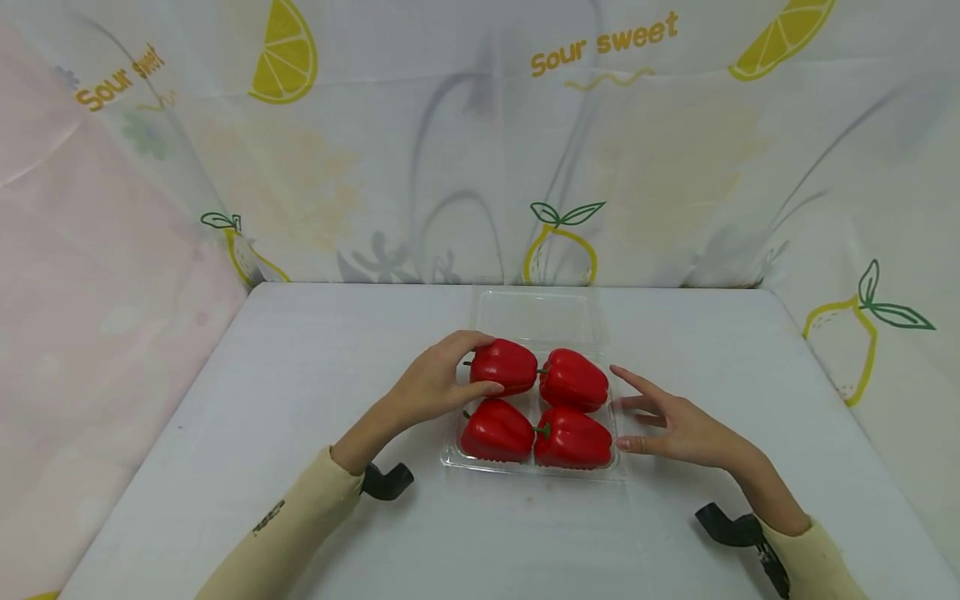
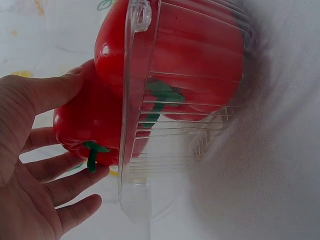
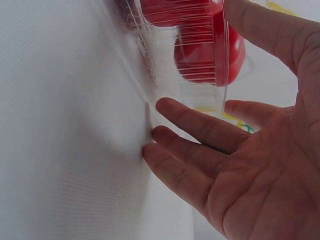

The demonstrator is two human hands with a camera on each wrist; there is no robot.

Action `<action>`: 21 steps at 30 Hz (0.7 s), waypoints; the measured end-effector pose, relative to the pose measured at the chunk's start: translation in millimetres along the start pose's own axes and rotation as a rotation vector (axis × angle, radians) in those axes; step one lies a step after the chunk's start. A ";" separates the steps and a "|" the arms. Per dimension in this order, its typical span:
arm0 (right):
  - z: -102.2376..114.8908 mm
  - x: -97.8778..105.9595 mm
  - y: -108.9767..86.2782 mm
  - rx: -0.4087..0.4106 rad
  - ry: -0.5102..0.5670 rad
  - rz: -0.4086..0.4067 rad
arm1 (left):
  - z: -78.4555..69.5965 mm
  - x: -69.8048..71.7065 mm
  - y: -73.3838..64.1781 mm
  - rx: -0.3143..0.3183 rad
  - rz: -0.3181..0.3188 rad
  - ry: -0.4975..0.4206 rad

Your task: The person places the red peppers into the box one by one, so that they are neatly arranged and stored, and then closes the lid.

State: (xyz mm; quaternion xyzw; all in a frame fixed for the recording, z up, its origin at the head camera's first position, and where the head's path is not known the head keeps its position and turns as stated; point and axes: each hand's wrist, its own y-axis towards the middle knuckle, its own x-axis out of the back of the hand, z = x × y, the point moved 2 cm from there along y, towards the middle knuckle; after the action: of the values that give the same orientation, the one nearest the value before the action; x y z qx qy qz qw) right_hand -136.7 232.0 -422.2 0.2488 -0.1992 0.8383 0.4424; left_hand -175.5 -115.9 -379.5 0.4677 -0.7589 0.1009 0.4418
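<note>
Several glossy red bell peppers with green stems sit in two rows in a clear plastic clamshell box [image 1: 456,461], whose lid [image 1: 537,313] lies folded back. My left hand [image 1: 429,379] holds the back-left bell pepper [image 1: 504,367], thumb on its near side and fingers round its far side. In the left wrist view this bell pepper [image 2: 90,117] rises above the box rim, its stem toward my palm. Beside the box's right wall, my right hand [image 1: 678,429] has its fingers spread and holds nothing. Its fingertips are close to the front-right bell pepper [image 1: 574,437] and the back-right bell pepper [image 1: 573,380].
A white-covered table [image 1: 315,358] carries the box near its middle. Behind it hangs a cloth [image 1: 450,167] printed with lemons and lettering. Black curved mounts [image 1: 387,482] show at both wrists, below beige sleeves [image 1: 300,521].
</note>
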 end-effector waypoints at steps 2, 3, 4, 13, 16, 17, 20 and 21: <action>0.7 -0.1 0.0 -0.001 -0.002 0.000 | 0.1 0.3 -0.2 -0.001 -0.002 -0.007; 1.0 -0.1 -0.1 0.000 -0.002 0.000 | 0.2 0.3 -0.3 -0.001 -0.002 -0.008; 1.2 -0.2 -0.1 0.004 -0.005 0.002 | 0.3 0.3 -0.4 0.001 -0.003 -0.007; 0.8 -0.6 -0.2 0.009 0.001 0.003 | -0.2 -2.4 0.0 0.007 0.010 0.018; 0.8 -0.4 -0.5 0.002 0.004 0.000 | -0.2 -2.7 0.4 0.006 0.010 0.018; 0.9 -0.3 -0.5 -0.001 0.005 -0.002 | -0.1 -2.9 0.6 0.004 0.011 0.019; 1.4 -0.2 -0.5 0.003 0.003 0.000 | -0.3 -3.2 1.2 0.000 0.017 0.020; 1.6 -0.3 -0.4 0.002 0.003 0.000 | -0.3 -3.3 1.4 0.001 0.020 0.022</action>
State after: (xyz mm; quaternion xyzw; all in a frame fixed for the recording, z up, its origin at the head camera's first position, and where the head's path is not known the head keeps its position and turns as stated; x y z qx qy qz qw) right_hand -135.9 231.2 -421.1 0.2482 -0.1975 0.8388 0.4425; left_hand -175.8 -112.8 -381.5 0.4591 -0.7586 0.1109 0.4488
